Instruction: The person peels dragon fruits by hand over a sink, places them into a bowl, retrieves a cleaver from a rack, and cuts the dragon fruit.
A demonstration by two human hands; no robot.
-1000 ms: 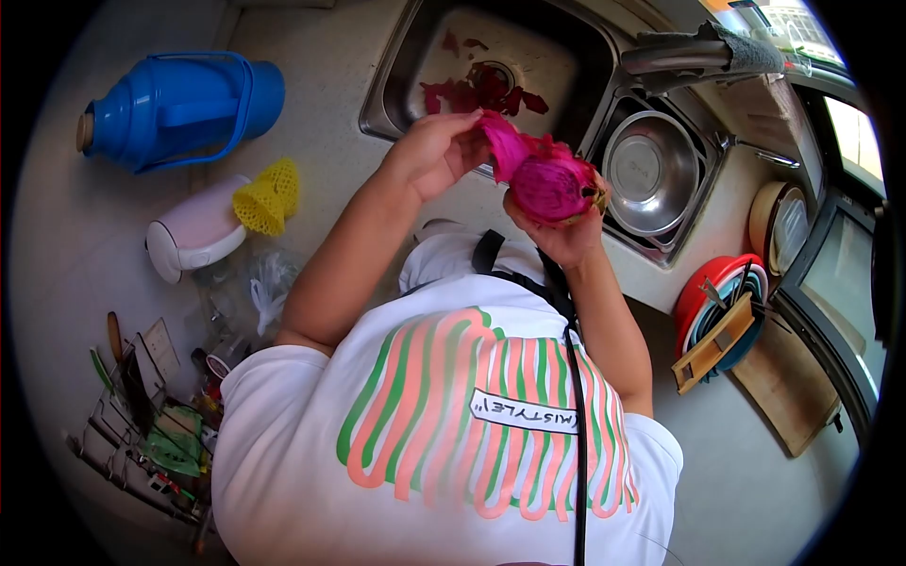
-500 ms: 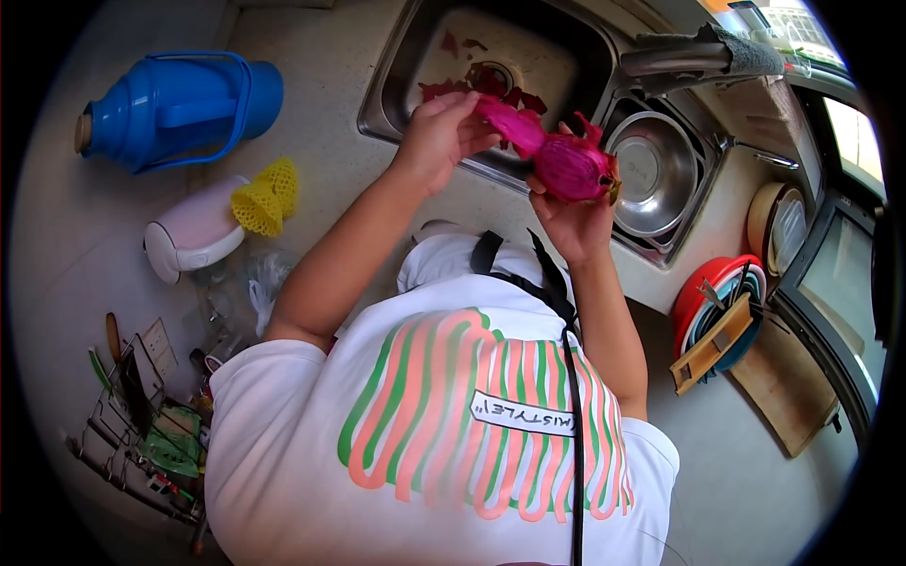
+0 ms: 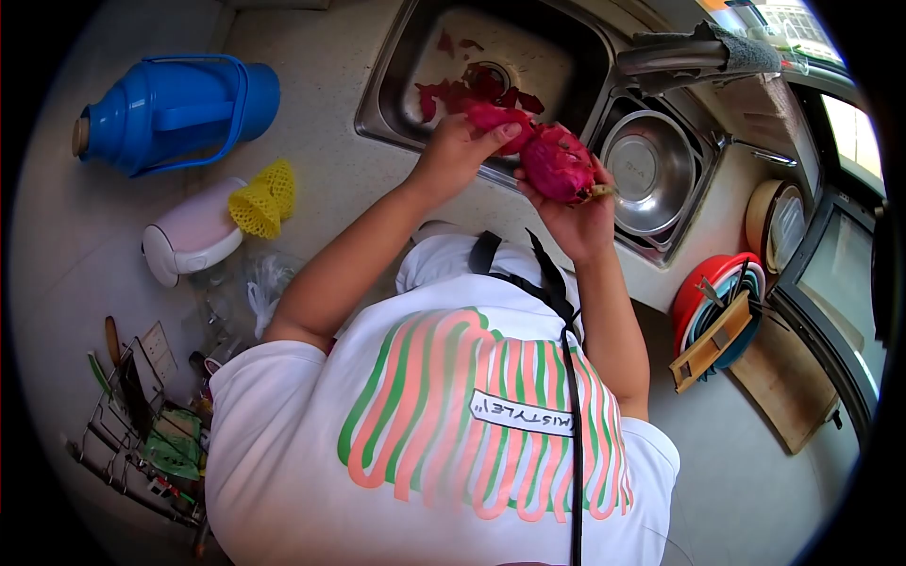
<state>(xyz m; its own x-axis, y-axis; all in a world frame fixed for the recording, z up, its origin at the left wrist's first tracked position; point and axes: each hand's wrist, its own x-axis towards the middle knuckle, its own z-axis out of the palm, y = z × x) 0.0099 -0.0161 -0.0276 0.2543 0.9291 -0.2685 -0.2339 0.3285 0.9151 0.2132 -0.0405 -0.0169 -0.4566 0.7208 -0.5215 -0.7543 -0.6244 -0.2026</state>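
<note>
Set in the worktop (image 3: 311, 94) is the steel sink (image 3: 552, 66). Above its near edge, the right hand (image 3: 583, 219) cups the dragon fruit (image 3: 557, 166) from below, while the left hand (image 3: 455, 156) grips 1 flap of peel (image 3: 489, 115). A hard tug could tear the flap or roll the fruit free, dropping it among peel scraps (image 3: 432, 96).
</note>
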